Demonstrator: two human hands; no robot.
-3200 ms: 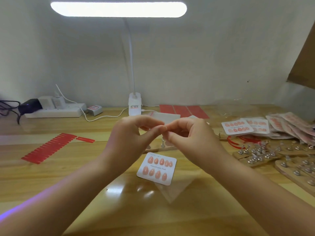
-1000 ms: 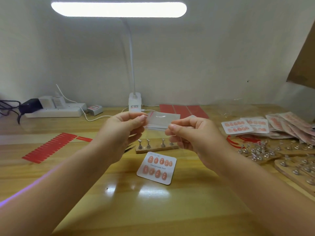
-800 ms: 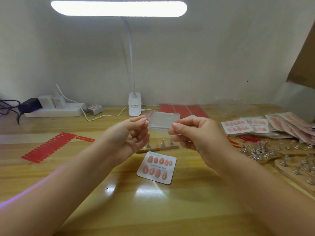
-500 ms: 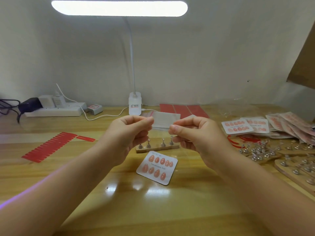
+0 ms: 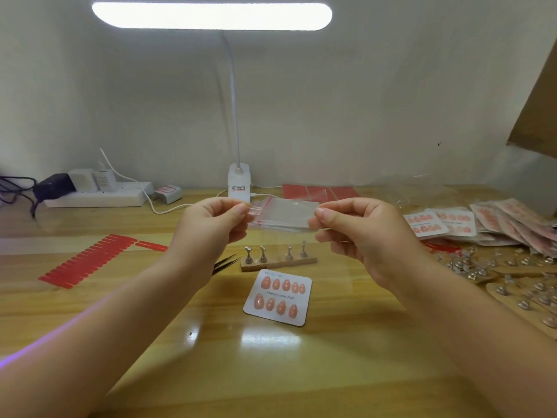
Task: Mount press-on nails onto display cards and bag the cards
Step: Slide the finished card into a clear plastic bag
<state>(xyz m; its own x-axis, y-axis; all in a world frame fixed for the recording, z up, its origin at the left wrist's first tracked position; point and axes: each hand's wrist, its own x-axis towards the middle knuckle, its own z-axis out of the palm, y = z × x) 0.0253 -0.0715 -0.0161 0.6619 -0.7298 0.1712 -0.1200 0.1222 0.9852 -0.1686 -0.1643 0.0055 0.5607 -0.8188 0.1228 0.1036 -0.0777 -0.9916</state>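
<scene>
Both the left hand [image 5: 215, 226] and right hand [image 5: 358, 230] pinch the small clear plastic bag [image 5: 283, 217] level, directly above the white nail-mounted display card [image 5: 278, 297] on the worktop [image 5: 346, 372].

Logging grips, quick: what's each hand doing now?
Left hand: pinches the clear bag.
Right hand: pinches the same bag's other end.

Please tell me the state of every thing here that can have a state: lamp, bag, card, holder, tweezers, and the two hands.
Lamp: switched on.
Clear bag: empty, held up above the table by both ends.
Left hand: pinching the bag's red-striped end.
Right hand: pinching the bag's other end.
Display card: lying flat, nails mounted, not bagged.
Wooden nail holder: pegs bare.
Tweezers: lying unused.
Bagged cards: piled at right.
</scene>
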